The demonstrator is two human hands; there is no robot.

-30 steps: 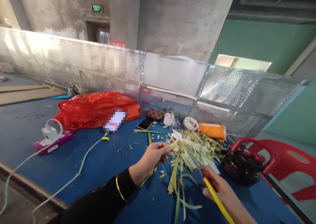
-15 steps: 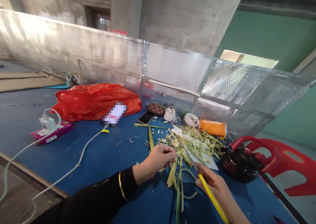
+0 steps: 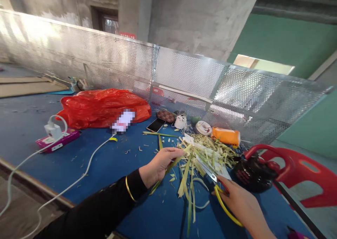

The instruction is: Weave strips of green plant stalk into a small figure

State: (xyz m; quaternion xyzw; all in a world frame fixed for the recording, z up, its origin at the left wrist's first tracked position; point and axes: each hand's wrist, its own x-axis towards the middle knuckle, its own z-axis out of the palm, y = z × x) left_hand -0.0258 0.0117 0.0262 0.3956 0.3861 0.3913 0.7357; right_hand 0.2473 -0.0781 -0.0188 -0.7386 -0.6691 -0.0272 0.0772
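Note:
My left hand (image 3: 160, 163), with a gold bangle at the wrist, pinches a pale green leaf strip (image 3: 187, 150). One end points toward the cuttings, and the other trails down below the palm. Yellow-handled scissors (image 3: 209, 170) are in my right hand (image 3: 238, 196), their blades pointing up and left, apart from the strip. Long split leaf pieces (image 3: 185, 177) hang together between the hands, toward the near side. Just beyond the blades lies a heap of shredded green cuttings (image 3: 223, 153), with white paper partly under it.
A black pot-like container (image 3: 252, 174) with a red handle stands right, before a red chair (image 3: 297, 165). Behind the heap are an orange packet (image 3: 225, 136) and a tape roll (image 3: 203, 127). Left are a red plastic bag (image 3: 105, 105), a power strip (image 3: 58, 140) and a charging cable (image 3: 91, 160).
My left hand has shifted slightly left and up, and the strip in it now shows longer, trailing below the palm. The scissors have turned, showing their blades and yellow handle loop more broadly.

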